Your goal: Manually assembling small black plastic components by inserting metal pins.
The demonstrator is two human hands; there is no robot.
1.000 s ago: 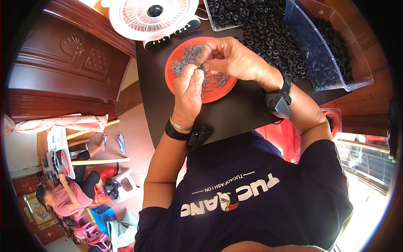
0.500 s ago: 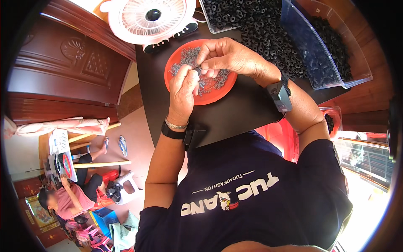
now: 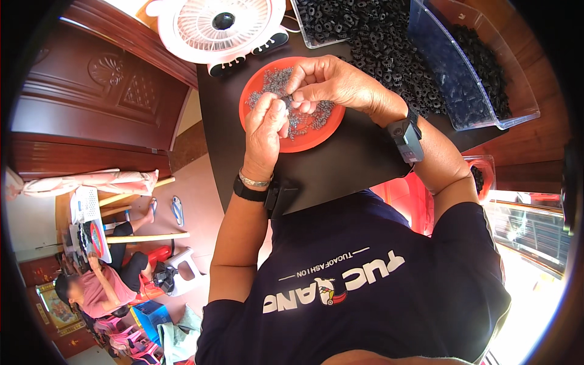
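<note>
My left hand and my right hand meet over a round orange-red plate. Both are closed in a pinch, thumbs against fingers, with their fingertips almost touching. A small dark piece shows between the fingertips; its exact shape is too small to tell, and the fingers hide most of it. Many tiny grey, coil-like metal bits lie spread in the plate below my hands.
A white fan stands beyond the plate. Black plastic parts are heaped at the far right, beside a clear bin holding more. The dark table ends near my body. At left, another person sits at a separate table.
Almost nothing differs. Both hands keep the same pinch over the plate, with only a slight shift of the fingers and the whole view.
</note>
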